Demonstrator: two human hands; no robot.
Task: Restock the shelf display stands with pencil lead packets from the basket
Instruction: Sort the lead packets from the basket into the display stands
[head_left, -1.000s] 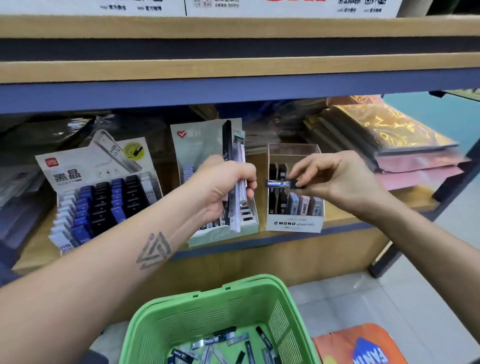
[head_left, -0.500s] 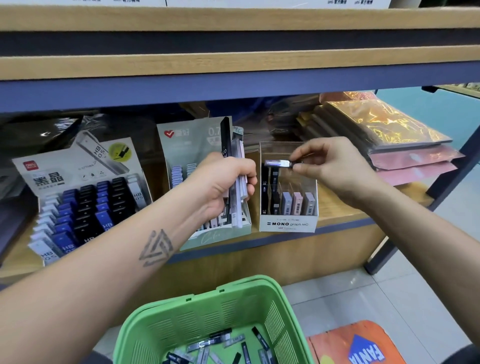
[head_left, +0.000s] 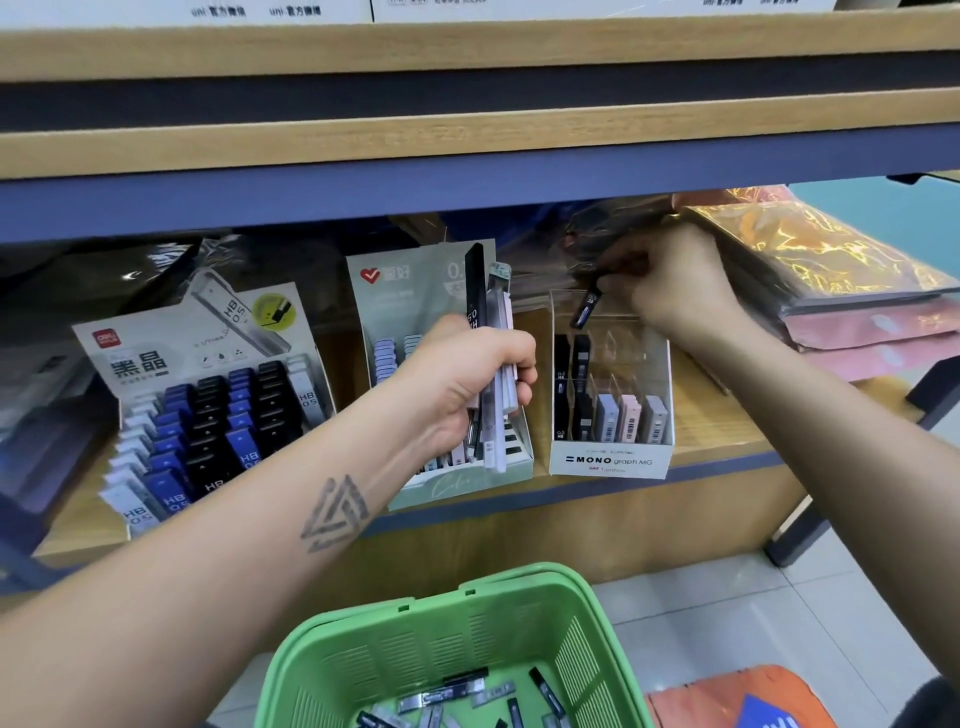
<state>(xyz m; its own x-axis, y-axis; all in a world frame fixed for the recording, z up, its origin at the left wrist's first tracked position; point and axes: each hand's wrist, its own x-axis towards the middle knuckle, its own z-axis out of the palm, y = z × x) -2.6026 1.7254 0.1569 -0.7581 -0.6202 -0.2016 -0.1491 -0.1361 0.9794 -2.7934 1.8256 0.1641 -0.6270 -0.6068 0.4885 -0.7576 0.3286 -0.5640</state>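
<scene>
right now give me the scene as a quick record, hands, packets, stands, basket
left hand: grips a bundle of packets, upright
right hand: pinches one dark packet above the MONO stand
MONO stand: clear, partly filled; dark packets left, pale ones front
middle stand: behind the left hand, contents mostly hidden
left stand: rows of blue, black and white packets
basket: green, below the shelf, loose packets inside

Your one head camera looks forward and down from close range, facing the shelf (head_left: 727, 436), with the basket (head_left: 447, 644) below you.
</scene>
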